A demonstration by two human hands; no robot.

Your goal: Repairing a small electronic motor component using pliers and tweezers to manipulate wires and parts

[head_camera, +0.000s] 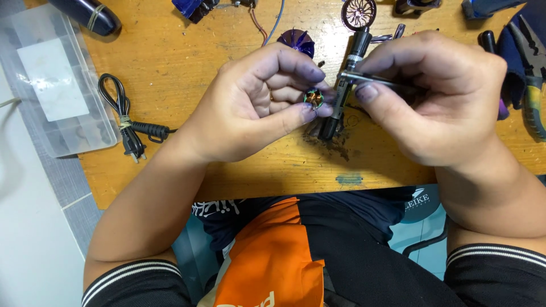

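Stator [313,98], small, with copper windings, sits pinched between left hand [256,108] thumb and fingers [304,71], above the desk [239,170] centre. Right hand [438,96] fingers are closed on a thin metal tool [369,79], tip beside the stator. Far left: clear plastic box [34,51] with a white rectangular label [52,78].

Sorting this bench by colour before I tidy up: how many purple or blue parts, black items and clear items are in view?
Purple or blue: 3 - fan impeller, round grille, shell piece
Black: 3 - power cord, pen-shaped tool, dark cylinder
Clear: 1 - plastic organiser box
Total: 7
Things cut off at the top right edge are not counted.
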